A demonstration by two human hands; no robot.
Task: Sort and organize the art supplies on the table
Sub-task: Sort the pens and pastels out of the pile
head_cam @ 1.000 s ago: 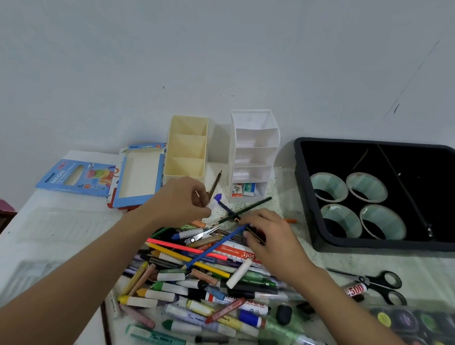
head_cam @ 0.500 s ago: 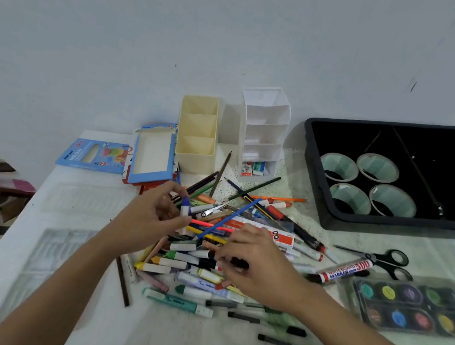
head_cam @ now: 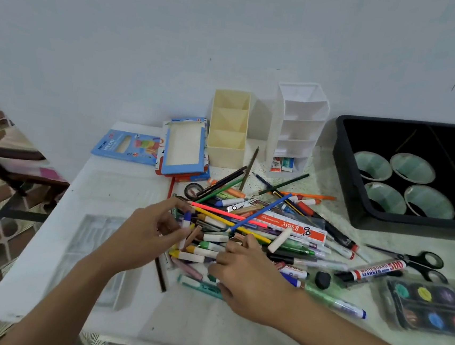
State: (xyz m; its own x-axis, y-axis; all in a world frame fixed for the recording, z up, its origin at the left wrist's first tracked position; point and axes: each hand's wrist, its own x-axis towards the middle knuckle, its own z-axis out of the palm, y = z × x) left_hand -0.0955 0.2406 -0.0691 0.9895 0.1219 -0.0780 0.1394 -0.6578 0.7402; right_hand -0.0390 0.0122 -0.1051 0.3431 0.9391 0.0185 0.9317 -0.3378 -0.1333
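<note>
We have barely started sorting; the heap still covers the bench [head_cam: 206, 323].
The pile [head_cam: 243, 224] lies mid-bench, and the cream holder [head_cam: 228, 133] stands empty. Our left hand [head_cam: 148, 237] pinches a blue-tipped stick [head_cam: 186, 220]; our right hand [head_cam: 246, 280] curls into the pile, hold unclear. A second ago both reached farther back.

One camera sits on the person's head and looks forward and down at the table [head_cam: 206, 323] from its near edge, facing the wall [head_cam: 150, 39] behind the far edge. It is close, so both arms reach in from the bottom, and the left hand [head_cam: 142, 236] and right hand [head_cam: 246, 280] show big in the middle. The wide lens bends the picture, takes in the table's left edge and far left corner, and cuts off its right side.
</note>
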